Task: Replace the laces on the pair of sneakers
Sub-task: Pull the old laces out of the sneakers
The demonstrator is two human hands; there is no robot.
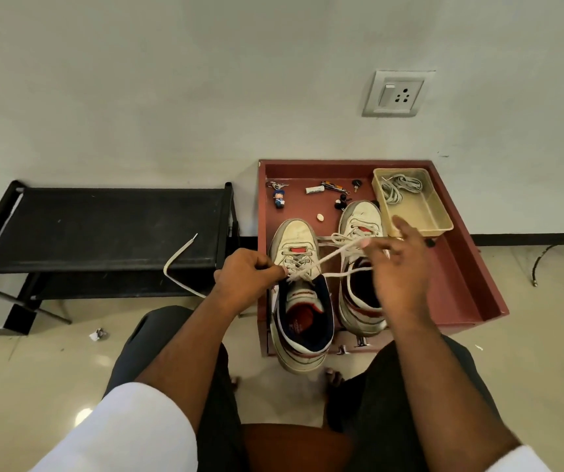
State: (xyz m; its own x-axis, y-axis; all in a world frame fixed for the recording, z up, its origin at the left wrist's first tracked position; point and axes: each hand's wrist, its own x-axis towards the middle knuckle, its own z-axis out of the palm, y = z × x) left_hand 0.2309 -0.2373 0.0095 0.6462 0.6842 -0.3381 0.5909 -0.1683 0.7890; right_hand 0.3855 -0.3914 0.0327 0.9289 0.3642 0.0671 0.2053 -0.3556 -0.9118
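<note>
Person seated, dark trousers, white sleeves. Left hand (250, 272) at 9 o'clock of the near worn white sneaker with navy lining (299, 294), fingers curled, pinching the white flat shoelace (333, 255) at the top eyelets; loose tail of the lace trails off to 9 o'clock over the floor. Right hand (398, 264) at 3 o'clock, blurred, fingertips pinching the other run of the same lace, pulled taut across above the second white sneaker (358, 267). Both sneakers sit toes-away in a reddish-brown wooden drawer tray (471, 284). Further, at 1 o'clock, a beige plastic rectangular tub (423, 212) holds a coiled spare white lace (399, 187). Small keychains at the tray's far edge. Black low shoe rack (103, 226) at 10 o'clock. White wall socket (398, 93) farthest.
</note>
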